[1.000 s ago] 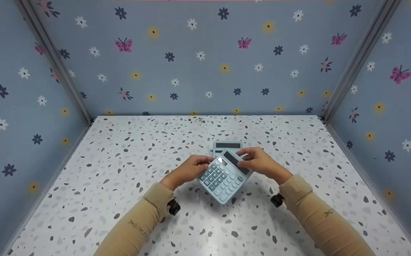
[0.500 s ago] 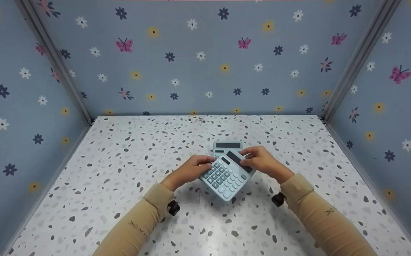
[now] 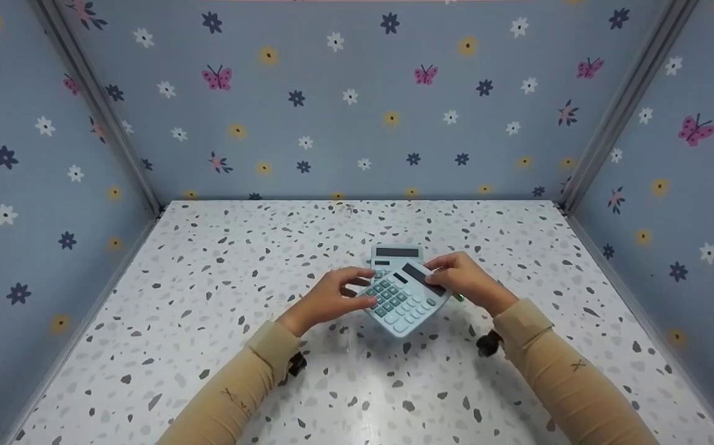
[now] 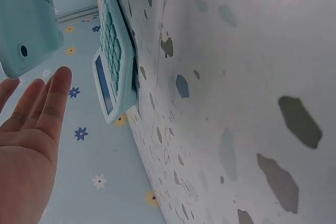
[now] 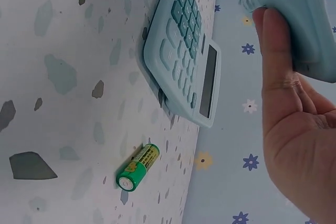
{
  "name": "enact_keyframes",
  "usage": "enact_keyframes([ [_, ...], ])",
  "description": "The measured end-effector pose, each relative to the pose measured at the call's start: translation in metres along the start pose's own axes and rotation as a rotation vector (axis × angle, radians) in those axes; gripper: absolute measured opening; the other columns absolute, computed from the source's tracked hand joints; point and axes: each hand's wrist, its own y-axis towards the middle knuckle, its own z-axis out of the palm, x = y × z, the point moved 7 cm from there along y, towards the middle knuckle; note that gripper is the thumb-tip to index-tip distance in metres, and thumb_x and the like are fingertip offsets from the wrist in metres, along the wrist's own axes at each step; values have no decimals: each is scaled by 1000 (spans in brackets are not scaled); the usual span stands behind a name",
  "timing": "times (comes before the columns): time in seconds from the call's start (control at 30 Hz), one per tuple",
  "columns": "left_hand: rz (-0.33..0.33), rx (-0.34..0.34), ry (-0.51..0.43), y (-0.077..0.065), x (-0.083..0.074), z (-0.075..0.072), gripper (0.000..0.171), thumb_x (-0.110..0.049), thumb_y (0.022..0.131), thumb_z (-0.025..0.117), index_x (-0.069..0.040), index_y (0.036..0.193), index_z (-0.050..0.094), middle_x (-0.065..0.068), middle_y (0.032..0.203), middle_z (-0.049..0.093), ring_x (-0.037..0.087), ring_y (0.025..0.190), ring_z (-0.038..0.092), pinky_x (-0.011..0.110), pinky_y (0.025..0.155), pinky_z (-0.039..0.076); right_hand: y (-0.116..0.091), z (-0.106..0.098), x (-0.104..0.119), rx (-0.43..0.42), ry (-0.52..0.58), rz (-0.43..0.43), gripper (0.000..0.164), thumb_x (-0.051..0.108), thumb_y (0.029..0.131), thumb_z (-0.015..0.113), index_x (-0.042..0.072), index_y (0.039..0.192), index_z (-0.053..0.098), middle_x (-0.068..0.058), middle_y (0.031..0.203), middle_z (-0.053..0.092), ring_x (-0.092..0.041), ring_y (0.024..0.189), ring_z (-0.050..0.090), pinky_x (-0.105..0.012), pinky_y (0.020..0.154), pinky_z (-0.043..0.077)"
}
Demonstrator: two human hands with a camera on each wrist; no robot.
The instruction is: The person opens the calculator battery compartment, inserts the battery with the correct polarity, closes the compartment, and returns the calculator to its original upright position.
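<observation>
Right hand (image 3: 467, 278) pinches a smooth, round-cornered pale-blue calculator (image 3: 405, 303) above speckled tabletop (image 3: 252, 259); left hand (image 3: 329, 296) spread beside it.

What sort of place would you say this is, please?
Probably a small staged work booth: floral-and-butterfly panels stand on three sides of a terrazzo-patterned work surface, with grey metal-looking posts at the far corners.

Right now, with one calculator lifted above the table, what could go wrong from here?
The raised calculator might tip or slip, since the right hand grips it by one edge while the left hand is open. If dropped, it could hit the second calculator, lying lower on the table. The battery, on its side nearby, could roll if knocked.
</observation>
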Motion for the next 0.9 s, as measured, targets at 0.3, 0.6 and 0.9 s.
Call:
enact_keyframes([
  [0.3,145,24,94,-3,-9,4,80,-24,84,96,1,151,60,20,156,60,34,141,60,47,114,58,3,-4,-8,-5,30,39,45,8,95,71,-9,137,70,-27,152,60,-10,98,67,-19,82,58],
  [0.6,288,6,295,-4,-24,14,66,-15,85,94,-3,144,68,13,146,70,30,136,66,45,118,55,-1,3,-10,41,133,68,46,5,96,70,-11,138,67,-13,112,78,-10,83,73,-22,71,63],
  [0.9,571,-79,602,-13,-45,29,48,-5,89,88,-6,136,75,13,136,76,31,127,73,38,110,61,-2,9,-11,69,165,100,46,5,96,70,-12,138,66,-8,104,75,-10,82,71,-22,69,63],
])
